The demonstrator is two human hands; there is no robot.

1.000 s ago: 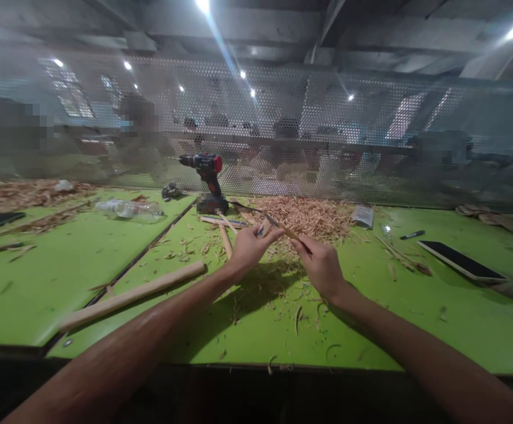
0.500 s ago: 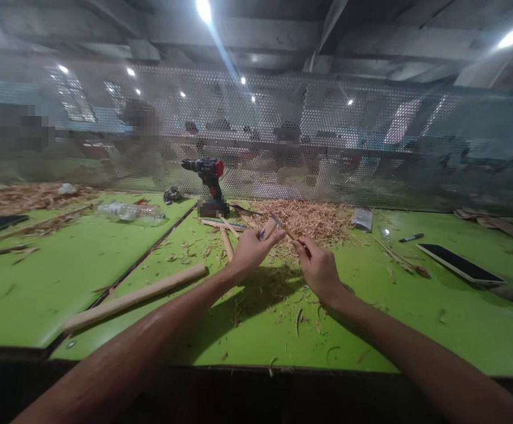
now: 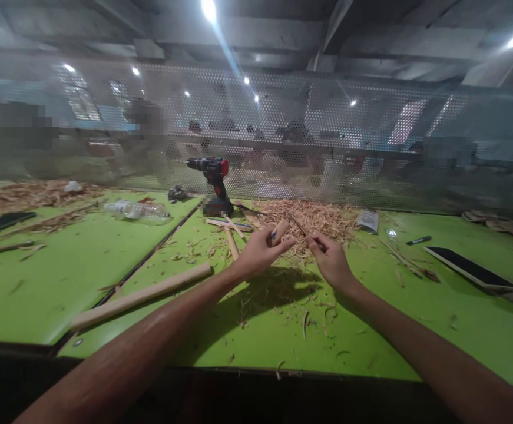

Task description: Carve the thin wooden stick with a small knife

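My left hand (image 3: 258, 254) is closed around a small pale wood block (image 3: 280, 231) with a blue mark on its side, held over the bench. Its thumb stretches to the right past the block. In my right hand (image 3: 330, 257), thumb and fingers pinch a thin carving knife (image 3: 299, 224) whose slim end points up and left. The knife's tip stands a little to the right of the block, apart from it. Most of the knife's handle is hidden in my fingers. Curled wood shavings (image 3: 322, 218) are heaped just behind both hands.
A cordless drill (image 3: 214, 179) stands upright behind my left hand. On the left lie a long wooden bar (image 3: 141, 296) and a clear plastic bottle (image 3: 136, 210). To the right are a black-topped board (image 3: 470, 268), a marker (image 3: 419, 240) and a small packet (image 3: 368, 221). A perforated screen (image 3: 256, 135) borders the back.
The knife has come away from the wood block, and my right hand has shifted slightly right. My left hand still grips the block, which is turned a little. The whole view has shifted slightly.
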